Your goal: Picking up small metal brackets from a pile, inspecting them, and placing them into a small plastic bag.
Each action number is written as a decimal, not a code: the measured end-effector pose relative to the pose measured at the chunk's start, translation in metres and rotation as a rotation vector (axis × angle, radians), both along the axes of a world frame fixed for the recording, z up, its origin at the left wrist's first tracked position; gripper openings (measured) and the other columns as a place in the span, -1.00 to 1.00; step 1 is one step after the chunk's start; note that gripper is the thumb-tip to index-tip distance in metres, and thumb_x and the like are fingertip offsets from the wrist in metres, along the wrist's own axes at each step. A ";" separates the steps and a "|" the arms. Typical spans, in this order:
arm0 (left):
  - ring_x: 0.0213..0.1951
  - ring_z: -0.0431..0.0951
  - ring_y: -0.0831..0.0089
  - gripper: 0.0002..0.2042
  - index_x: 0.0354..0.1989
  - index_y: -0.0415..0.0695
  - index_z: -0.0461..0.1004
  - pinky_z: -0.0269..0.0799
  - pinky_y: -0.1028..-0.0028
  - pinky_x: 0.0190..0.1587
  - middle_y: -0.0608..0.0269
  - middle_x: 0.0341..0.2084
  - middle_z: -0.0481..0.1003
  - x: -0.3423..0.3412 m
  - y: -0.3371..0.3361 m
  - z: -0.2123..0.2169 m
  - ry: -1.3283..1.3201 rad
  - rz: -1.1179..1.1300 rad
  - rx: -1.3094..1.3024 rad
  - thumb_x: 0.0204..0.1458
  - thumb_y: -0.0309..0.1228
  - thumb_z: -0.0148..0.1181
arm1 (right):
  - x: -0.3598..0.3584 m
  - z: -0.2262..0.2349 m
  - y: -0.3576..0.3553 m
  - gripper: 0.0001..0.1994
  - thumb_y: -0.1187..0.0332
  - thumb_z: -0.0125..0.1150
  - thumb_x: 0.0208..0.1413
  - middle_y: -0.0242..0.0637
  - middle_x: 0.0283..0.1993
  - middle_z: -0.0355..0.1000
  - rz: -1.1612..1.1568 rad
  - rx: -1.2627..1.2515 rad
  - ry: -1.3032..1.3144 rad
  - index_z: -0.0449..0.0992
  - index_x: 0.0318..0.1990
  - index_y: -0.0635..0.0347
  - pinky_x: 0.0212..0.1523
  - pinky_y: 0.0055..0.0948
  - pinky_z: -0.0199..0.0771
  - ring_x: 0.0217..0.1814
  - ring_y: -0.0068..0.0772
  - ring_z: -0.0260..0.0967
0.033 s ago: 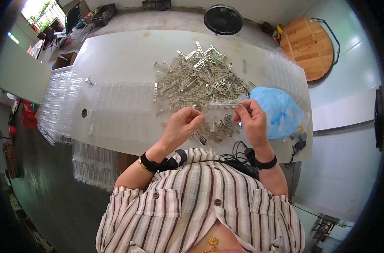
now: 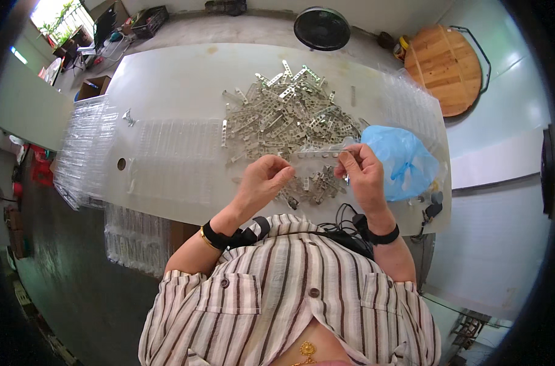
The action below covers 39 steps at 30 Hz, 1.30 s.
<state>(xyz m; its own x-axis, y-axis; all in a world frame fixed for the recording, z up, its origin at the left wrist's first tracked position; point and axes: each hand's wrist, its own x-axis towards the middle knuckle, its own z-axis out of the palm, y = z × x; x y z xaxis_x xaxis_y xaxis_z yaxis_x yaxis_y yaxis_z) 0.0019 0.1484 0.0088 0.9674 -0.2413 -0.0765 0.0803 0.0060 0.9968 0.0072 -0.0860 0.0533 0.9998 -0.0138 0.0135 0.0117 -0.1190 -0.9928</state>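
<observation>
Over the near part of the table, my right hand (image 2: 364, 174) pinches one end of a metal strip with holes (image 2: 317, 154), which points left. A small bluish-silver bit shows below those fingers, too little of it to name. My left hand (image 2: 265, 183) is closed, thumb and fingertips together, left of the strip and apart from it; what it holds, if anything, is hidden. Just beyond both hands spreads a big heap of perforated metal strips (image 2: 289, 116). Between the hands lies a smaller pile of short metal pieces (image 2: 320, 185).
A blue plastic bag (image 2: 402, 161) sits right of my right hand. Clear plastic trays (image 2: 173, 158) lie on the white table (image 2: 180, 73), with more stacked at its left edge. Black cables (image 2: 344, 219) run by my body. Beyond the table stands a black fan (image 2: 322, 28).
</observation>
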 end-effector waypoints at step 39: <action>-0.45 0.39 0.74 -0.87 -0.31 -0.22 0.57 0.30 0.67 -0.40 0.45 -0.51 0.51 -0.013 0.006 -0.002 -0.132 0.019 0.104 0.11 -0.40 0.30 | -0.020 -0.006 0.020 -0.88 0.40 0.14 0.27 -0.44 -0.41 0.43 -0.039 -0.056 -0.154 0.39 -0.23 0.25 -0.38 -0.61 0.50 -0.41 -0.67 0.45</action>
